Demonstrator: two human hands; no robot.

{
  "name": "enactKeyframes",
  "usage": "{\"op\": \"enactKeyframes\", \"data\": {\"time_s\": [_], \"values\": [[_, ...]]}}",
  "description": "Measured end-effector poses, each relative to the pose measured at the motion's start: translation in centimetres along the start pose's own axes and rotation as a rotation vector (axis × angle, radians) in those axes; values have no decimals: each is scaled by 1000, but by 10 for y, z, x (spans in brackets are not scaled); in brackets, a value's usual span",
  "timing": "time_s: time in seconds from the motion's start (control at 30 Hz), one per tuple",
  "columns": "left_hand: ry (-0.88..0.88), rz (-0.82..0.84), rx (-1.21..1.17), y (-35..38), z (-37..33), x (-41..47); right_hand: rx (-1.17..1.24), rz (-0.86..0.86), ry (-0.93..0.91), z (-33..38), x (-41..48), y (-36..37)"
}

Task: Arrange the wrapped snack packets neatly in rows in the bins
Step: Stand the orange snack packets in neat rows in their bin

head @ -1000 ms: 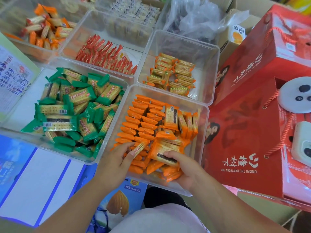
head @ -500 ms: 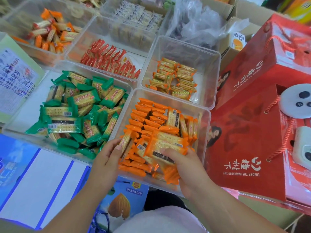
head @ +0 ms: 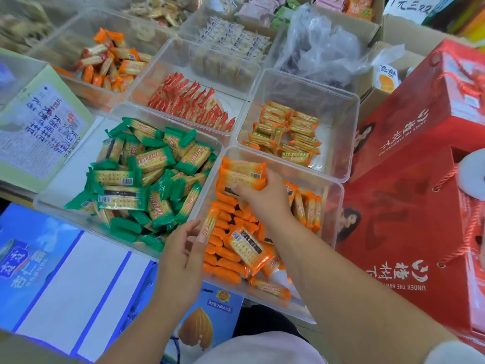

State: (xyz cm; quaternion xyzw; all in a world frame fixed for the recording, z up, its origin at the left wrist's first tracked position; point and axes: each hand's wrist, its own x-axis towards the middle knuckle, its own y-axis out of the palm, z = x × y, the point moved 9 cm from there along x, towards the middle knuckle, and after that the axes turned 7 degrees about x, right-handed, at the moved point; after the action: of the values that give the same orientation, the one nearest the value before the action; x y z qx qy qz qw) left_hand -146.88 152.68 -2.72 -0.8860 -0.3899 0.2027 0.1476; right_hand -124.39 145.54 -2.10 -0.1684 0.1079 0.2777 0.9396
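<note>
With a stack of orange packets [head: 242, 174] clasped in the right hand [head: 262, 195] and one pinched upright by the left hand [head: 181, 256], they are best set edge-on against the row in the clear bin [head: 333, 214].

Looks like a small snack shop or stall, stock laid out for sale. Clear plastic bins [head: 349, 143] sit edge to edge, each w/ one sort of wrapped packets: green packets [head: 147, 177] at 9 o'clock, orange packets [head: 236, 248] at centre, red packets [head: 189, 101] at 12. More bins & cardboard cartons [head: 378, 11] of wrapped goods at 12–1. Red gift boxes [head: 409, 179] w/ rope handles stacked at 3 o'clock. Blue drink carton [head: 207, 321] at 6, printed "240mL×20". Handwritten sign [head: 409, 6] at 1 o'clock, text too small to read.
</note>
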Motion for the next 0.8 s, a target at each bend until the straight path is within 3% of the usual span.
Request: {"op": "enactKeyframes", "data": {"time_s": [0.13,0.23,0.33,0.5,0.67,0.8], "values": [[131,-32,234,1,-17,4,-547,40,-192,3,19,8],[221,14,392,14,-26,8,-705,54,-193,-5,24,-1],[306,48,532,28,-34,13,-660,58,-203,-4,13,-9],[359,147,689,53,-27,25,-359,-119,-265,1,-40,-44],[289,221,730,61,-3,28,-566,263,-132,-64,-93,-37],[296,178,632,55,-5,23,-592,368,2,-101,-99,-30]]}}
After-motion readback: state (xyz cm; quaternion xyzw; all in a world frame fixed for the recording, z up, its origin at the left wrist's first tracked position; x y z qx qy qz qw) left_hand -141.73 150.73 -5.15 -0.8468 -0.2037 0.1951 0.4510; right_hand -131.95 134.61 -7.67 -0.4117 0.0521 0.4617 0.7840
